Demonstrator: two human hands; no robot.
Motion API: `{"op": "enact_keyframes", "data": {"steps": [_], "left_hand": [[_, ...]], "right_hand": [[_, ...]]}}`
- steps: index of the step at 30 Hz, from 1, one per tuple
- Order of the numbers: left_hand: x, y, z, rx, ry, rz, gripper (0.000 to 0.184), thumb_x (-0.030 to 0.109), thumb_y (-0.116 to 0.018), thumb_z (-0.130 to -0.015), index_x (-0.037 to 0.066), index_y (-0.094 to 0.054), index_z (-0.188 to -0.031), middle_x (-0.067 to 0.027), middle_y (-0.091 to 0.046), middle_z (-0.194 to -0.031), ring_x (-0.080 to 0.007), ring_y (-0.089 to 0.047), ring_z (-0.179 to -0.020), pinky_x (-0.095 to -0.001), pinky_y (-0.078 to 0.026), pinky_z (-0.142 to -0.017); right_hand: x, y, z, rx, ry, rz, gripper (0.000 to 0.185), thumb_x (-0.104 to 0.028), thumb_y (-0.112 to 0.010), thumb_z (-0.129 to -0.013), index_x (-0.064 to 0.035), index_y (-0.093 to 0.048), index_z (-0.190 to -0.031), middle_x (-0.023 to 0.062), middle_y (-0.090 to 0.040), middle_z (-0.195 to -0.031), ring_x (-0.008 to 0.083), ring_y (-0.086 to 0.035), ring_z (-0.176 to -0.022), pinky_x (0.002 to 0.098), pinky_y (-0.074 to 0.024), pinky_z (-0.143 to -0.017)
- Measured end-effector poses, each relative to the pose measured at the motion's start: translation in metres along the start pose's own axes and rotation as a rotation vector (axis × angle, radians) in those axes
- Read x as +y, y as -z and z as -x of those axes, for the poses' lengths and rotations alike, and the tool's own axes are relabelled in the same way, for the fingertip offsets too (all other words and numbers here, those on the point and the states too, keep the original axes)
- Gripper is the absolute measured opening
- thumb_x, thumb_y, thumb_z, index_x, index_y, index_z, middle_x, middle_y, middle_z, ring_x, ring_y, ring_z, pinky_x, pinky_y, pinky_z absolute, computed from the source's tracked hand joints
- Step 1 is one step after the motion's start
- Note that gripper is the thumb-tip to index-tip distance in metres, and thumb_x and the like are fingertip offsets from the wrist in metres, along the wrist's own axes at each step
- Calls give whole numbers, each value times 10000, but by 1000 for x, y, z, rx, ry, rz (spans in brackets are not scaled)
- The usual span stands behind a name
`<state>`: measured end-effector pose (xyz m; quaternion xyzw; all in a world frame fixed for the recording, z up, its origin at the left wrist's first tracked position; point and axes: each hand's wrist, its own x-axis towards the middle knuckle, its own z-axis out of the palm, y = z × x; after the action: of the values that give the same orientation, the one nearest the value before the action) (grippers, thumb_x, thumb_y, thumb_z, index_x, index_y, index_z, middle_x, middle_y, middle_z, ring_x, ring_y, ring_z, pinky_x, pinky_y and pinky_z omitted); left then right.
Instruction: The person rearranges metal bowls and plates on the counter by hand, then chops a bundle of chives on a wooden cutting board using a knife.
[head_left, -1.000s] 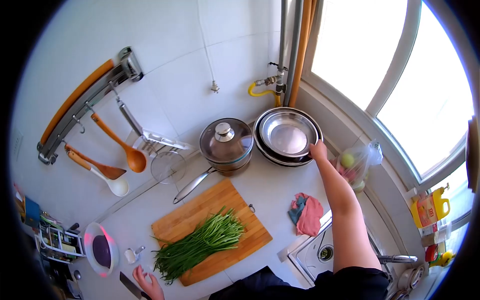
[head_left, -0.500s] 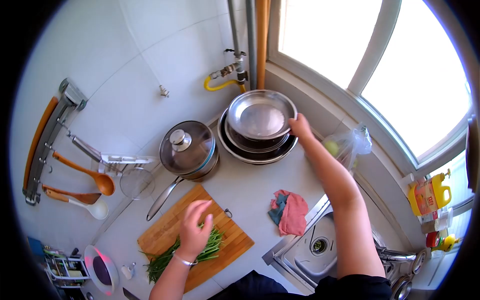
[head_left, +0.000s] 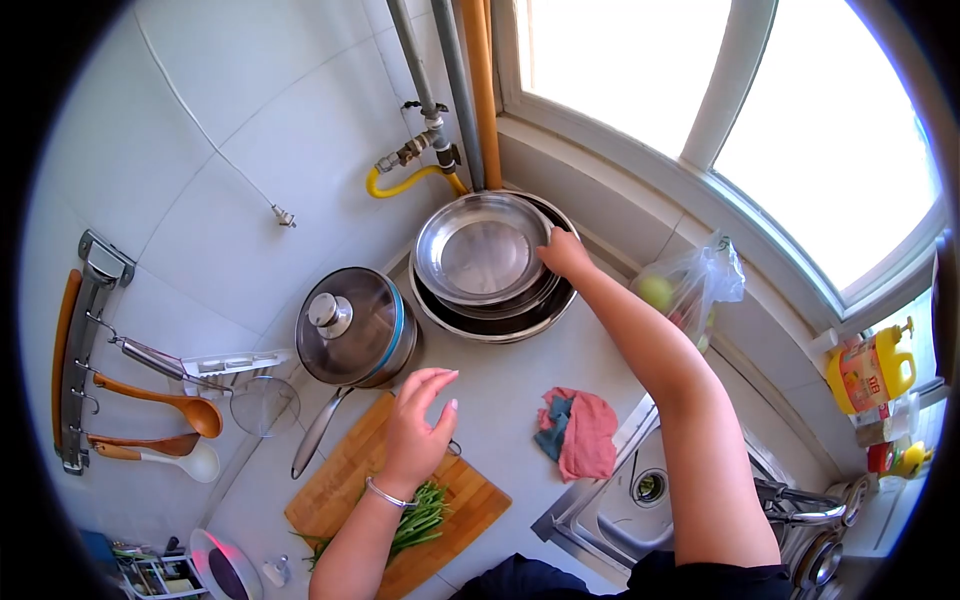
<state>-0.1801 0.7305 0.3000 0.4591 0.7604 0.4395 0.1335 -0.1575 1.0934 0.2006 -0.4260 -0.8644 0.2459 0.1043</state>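
Observation:
My right hand [head_left: 564, 252] pinches the right rim of a shallow steel plate [head_left: 480, 248], which is raised a little and tilted over a stack of steel bowls [head_left: 530, 328] in the corner. My left hand [head_left: 415, 432], a bracelet on its wrist, is held above the wooden cutting board [head_left: 470, 510] with fingers apart and nothing in it. Cut green stalks [head_left: 425, 518] lie on the board, partly hidden by my left forearm. Just beyond that hand stands a lidded pot [head_left: 350, 325] with a long handle.
A pink and blue cloth [head_left: 580, 435] lies beside the sink [head_left: 635, 500]. By the window sits a plastic bag [head_left: 700, 280] with round produce. Utensils hang from a wall rack [head_left: 85, 350] at left, above a white bowl [head_left: 222, 565]. A yellow bottle [head_left: 870, 370] is at right.
My right hand has lifted the steel plate from the stack and shifted it left. My left hand has moved from beside the knife up over the board. The view has swung right.

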Motion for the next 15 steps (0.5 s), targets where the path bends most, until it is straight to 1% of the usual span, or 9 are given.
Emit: {"op": "enact_keyframes", "data": {"steps": [5,6,7,8,9,10,12,13,15], "left_hand": [[-5,-7,-14,-42,26,5,299,70,-624,-835,30,-632,-1131,-111,-589,-1146,-282,-561,-1093,-350,-434,-954],[-7,-9,-17,-47,34,19,301,75,-626,-835,29,-630,-1133,-114,-584,-1154,-284,-555,-1101,-350,-431,-958],[-10,-11,-19,-47,33,21,301,75,-626,-835,29,-630,-1133,-114,-584,-1154,-284,-555,-1101,-350,-431,-958],[-15,-12,-22,-59,14,-2,341,54,-626,-831,30,-610,-1172,-102,-569,-1180,-245,-549,-1085,-334,-435,-949],[-20,-13,-25,-70,-3,-26,384,32,-625,-828,31,-589,-1211,-90,-553,-1207,-205,-543,-1069,-319,-440,-941],[-24,-15,-27,-69,-2,-26,384,32,-625,-828,31,-589,-1211,-90,-553,-1207,-205,-543,-1069,-319,-440,-941],[-31,-20,-34,-56,75,81,450,103,-645,-833,38,-549,-1268,-125,-531,-1243,-262,-522,-1158,-357,-424,-973],[-36,-23,-37,-53,78,82,450,103,-645,-833,38,-549,-1268,-125,-531,-1243,-262,-522,-1158,-357,-424,-973],[-48,-28,-45,-87,131,140,559,119,-655,-834,53,-469,-1356,-130,-477,-1312,-253,-494,-1195,-365,-419,-992]], "right_hand": [[-16,-3,-23,-100,-249,-126,327,-204,-605,-824,23,-642,-1056,267,-629,-1154,363,-620,-1096,430,-493,-933],[-17,-2,-24,-96,-250,-125,327,-204,-605,-824,23,-642,-1056,267,-629,-1154,363,-620,-1096,430,-493,-933],[-18,-1,-25,-154,-221,-96,420,-248,-653,-796,43,-606,-1095,257,-648,-1110,360,-647,-1019,429,-513,-876],[-21,2,-24,-214,-191,-69,525,-292,-700,-769,63,-570,-1134,247,-666,-1066,357,-674,-942,428,-533,-820],[-23,8,-25,-313,-229,-127,559,-294,-706,-764,57,-556,-1171,266,-657,-1084,362,-671,-959,428,-534,-826],[-26,10,-22,-315,-228,-127,559,-294,-706,-764,57,-556,-1171,266,-657,-1084,362,-671,-959,428,-534,-826],[-31,9,-19,-238,-201,-116,574,-321,-697,-772,76,-552,-1161,291,-638,-1113,386,-637,-1043,450,-504,-891],[-29,0,-25,-241,-198,-114,574,-321,-697,-772,76,-552,-1161,291,-638,-1113,386,-637,-1043,450,-504,-891],[-25,-22,-40,-219,-106,-27,633,-345,-668,-796,100,-495,-1212,302,-620,-1144,413,-602,-1097,470,-466,-947]]}}
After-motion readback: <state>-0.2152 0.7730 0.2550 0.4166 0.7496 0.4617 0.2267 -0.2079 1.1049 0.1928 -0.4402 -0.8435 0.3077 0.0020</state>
